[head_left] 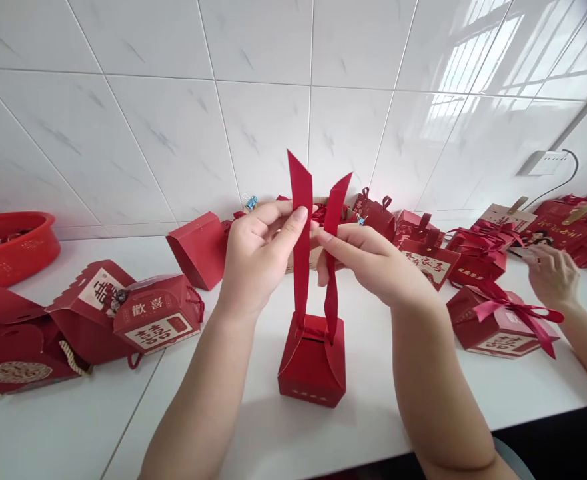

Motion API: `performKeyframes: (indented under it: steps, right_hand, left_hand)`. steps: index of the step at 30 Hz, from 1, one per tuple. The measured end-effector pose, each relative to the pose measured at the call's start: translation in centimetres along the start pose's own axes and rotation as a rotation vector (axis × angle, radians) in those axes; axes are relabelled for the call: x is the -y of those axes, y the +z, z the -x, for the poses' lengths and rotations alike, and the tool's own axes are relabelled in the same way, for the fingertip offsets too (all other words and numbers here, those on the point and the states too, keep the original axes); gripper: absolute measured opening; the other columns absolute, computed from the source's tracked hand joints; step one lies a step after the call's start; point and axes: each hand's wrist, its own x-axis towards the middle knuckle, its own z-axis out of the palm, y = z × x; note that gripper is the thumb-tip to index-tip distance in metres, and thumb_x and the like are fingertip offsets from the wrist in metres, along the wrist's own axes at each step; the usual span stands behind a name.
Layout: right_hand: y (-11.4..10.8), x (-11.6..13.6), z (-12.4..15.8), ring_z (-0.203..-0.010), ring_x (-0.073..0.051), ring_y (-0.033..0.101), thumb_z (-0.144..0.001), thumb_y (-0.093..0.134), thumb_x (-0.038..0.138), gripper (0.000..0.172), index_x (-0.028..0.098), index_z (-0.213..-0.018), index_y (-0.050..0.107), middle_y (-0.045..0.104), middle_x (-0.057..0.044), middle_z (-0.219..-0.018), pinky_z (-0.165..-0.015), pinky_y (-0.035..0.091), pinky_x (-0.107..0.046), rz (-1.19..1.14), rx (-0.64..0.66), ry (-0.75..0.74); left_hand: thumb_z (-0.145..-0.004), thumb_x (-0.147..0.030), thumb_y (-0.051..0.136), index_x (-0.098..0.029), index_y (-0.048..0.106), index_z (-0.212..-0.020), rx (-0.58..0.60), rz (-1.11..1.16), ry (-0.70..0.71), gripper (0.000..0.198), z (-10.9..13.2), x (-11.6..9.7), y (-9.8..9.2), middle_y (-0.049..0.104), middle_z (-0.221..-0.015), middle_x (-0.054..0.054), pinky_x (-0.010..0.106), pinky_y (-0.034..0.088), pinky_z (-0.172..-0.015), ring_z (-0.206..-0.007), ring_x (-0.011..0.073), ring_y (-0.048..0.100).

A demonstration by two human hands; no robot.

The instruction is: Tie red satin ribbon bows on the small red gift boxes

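Right of a red basket [8,265], pinching one ribbon tail [301,267] in the left hand [263,247], above a small red box [313,370] on the table [253,407]; pinching the other tail [336,200] in the right hand [376,260], left of a bow-tied box [496,327]

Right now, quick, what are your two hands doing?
Left hand: closed, pinching one long red ribbon strip.
Right hand: closed, pinching the other strip.

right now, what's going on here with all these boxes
A person's left hand and right hand each pinch one strand of a red ribbon rising from a small red box on the white table. The strands are held up apart, not tied. A bow-topped box and another person's hand are off to the right.
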Motion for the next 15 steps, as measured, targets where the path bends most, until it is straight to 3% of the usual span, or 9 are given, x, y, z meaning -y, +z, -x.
performKeyframes:
  steps: [5,10,12,15]
  right_hand:
    - [0.0,-2.3,-1.1,-0.056,-0.011,0.055,-0.096,0.046,0.044,0.039,0.018,-0.068,0.053,0.057,0.002,-0.057,-0.059,0.044,-0.026,-0.224,0.127,-0.124]
    - [-0.1,-2.9,-1.5,-0.045,-0.008,0.038,-0.098,0.042,0.035,0.041,0.019,-0.060,0.043,0.042,0.005,-0.047,-0.052,0.036,-0.026,-0.380,0.229,-0.090]
    - [-0.1,-2.9,-1.6,-0.043,-0.008,0.036,-0.096,0.042,0.033,0.039,0.019,-0.060,0.043,0.039,0.006,-0.045,-0.049,0.034,-0.026,-0.445,0.248,-0.069]
    - [0.0,-2.8,-1.6,-0.043,-0.009,0.035,-0.093,0.040,0.029,0.031,0.019,-0.064,0.047,0.039,0.006,-0.048,-0.046,0.033,-0.026,-0.534,0.237,-0.090]
  left_hand:
    - [-0.076,-0.039,0.074,-0.021,0.074,-0.087,0.052,0.135,-0.071,0.021,-0.6,0.8,0.2,0.072,-0.077,0.002,0.032,0.056,-0.071,-0.078,0.0212,0.070]
    - [-0.075,-0.039,0.076,-0.022,0.077,-0.084,0.172,0.212,-0.154,0.020,-1.0,1.2,0.0,0.076,-0.088,0.005,0.036,0.059,-0.080,-0.096,0.0256,0.070]
    - [-0.076,-0.038,0.075,-0.022,0.077,-0.084,0.152,0.182,-0.128,0.018,-1.0,1.3,0.0,0.076,-0.089,0.004,0.036,0.059,-0.082,-0.099,0.0257,0.069]
    - [-0.078,-0.036,0.074,-0.024,0.077,-0.085,0.024,0.094,-0.029,0.015,-0.7,1.3,0.3,0.076,-0.086,0.002,0.036,0.058,-0.085,-0.100,0.0245,0.069]
